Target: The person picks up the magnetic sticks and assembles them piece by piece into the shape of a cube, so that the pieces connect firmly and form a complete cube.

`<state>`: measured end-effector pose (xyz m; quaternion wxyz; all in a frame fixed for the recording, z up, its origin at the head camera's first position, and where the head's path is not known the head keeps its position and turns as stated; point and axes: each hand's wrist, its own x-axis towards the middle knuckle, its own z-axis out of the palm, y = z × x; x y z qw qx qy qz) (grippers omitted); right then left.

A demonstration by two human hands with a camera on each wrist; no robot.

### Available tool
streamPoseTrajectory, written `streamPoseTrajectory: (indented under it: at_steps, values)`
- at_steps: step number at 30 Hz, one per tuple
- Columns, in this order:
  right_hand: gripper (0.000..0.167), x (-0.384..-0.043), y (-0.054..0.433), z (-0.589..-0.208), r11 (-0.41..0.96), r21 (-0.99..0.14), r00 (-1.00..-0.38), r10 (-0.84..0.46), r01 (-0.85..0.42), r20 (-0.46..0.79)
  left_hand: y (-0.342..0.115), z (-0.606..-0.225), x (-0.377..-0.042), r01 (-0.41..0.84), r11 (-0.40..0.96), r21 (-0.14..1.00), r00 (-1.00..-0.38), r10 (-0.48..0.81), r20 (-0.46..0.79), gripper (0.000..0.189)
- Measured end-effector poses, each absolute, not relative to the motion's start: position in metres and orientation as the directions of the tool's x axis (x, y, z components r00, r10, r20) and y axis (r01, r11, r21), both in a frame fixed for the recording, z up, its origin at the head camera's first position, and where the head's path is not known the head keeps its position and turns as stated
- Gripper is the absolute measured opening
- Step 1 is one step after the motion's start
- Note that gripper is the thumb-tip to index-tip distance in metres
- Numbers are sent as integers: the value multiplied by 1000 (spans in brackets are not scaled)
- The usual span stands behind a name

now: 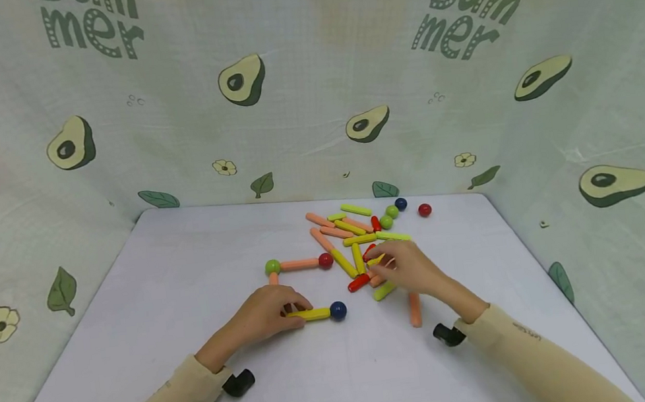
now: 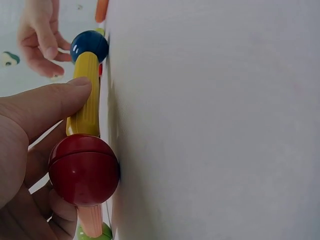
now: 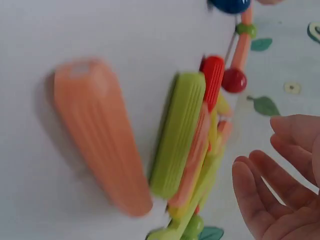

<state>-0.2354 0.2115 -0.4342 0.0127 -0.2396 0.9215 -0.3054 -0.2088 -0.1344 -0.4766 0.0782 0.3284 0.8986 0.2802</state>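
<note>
My left hand [image 1: 266,313] pinches a yellow ribbed stick [image 1: 315,314], with the thumb along its side in the left wrist view. A dark blue ball [image 1: 338,310] caps the stick's right end. At its other end is a red ball [image 2: 84,170], hidden by the hand in the head view. From there a salmon stick [image 2: 90,220] leads to a green ball [image 1: 272,268]. Another salmon stick [image 1: 300,264] joins that green ball to a second red ball [image 1: 326,261]. Over the loose sticks hovers my right hand [image 1: 404,264], fingers loosely bent and holding nothing.
Several loose yellow, salmon, lime and red sticks [image 1: 359,240] lie piled right of centre. A salmon stick [image 1: 415,310] lies nearer, beside the right wrist. Behind the pile are green balls [image 1: 392,211], a blue ball [image 1: 400,204] and a red ball [image 1: 424,210]. Printed cloth walls surround the white table.
</note>
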Motion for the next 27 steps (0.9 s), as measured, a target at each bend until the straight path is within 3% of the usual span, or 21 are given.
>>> streamPoseTrajectory:
  at_steps: [7,11,20,27]
  values:
    - [28,-279,258,-429,804,-437,-915,-364,-403,173,-135,-477,-209,556,609,566,-765,642,61,24]
    - [28,-302,266,-434,843,-381,-925,-354,-381,141,-136,-477,-208,551,603,577,-764,642,60,22]
    - [30,-334,269,-449,883,-369,-944,-328,-290,-42,-135,-478,-208,550,605,576,-763,644,52,23]
    - [28,-338,267,-454,894,-336,-941,-333,-298,-52,-135,-474,-207,547,613,570,-765,642,44,23]
